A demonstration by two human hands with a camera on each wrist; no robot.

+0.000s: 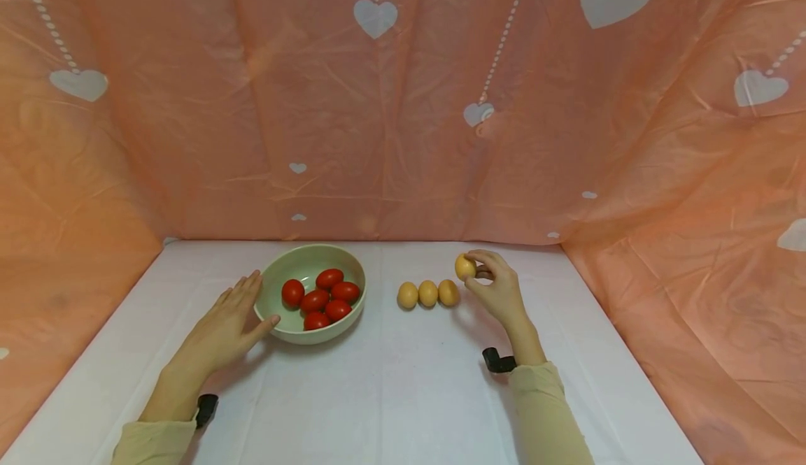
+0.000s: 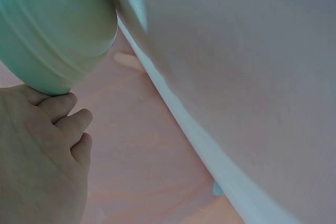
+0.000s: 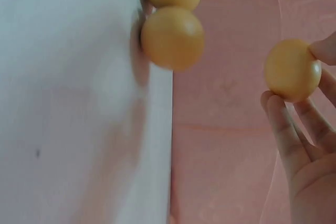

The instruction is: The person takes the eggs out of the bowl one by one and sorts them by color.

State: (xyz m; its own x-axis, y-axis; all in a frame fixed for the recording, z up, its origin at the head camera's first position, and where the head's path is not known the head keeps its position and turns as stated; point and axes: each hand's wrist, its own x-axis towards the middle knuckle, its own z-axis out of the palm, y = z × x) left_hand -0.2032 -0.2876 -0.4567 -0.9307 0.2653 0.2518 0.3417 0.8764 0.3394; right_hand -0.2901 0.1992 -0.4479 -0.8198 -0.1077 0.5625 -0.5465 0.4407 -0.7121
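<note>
In the head view a pale green bowl [image 1: 271,289] holds several red, oval tomatoes [image 1: 315,301]. My left hand [image 1: 217,332] rests against the bowl's left side, fingers extended and thumb along the near rim; the left wrist view shows fingertips touching the bowl's outer wall [image 2: 58,35]. My right hand [image 1: 500,290] pinches a smooth yellow egg [image 1: 464,267] between thumb and fingers, above the table. To the left of that hand, 3 similar yellow eggs [image 1: 428,294] sit in a row on the table. The right wrist view shows the held egg [image 3: 292,70] clearly.
A white cloth covers the table [image 1: 390,395]. Behind it and at both sides hangs a pinkish-orange curtain [image 1: 415,157] with white hearts. A black strap piece [image 1: 497,361] sits at the right wrist, another [image 1: 206,409] at the left.
</note>
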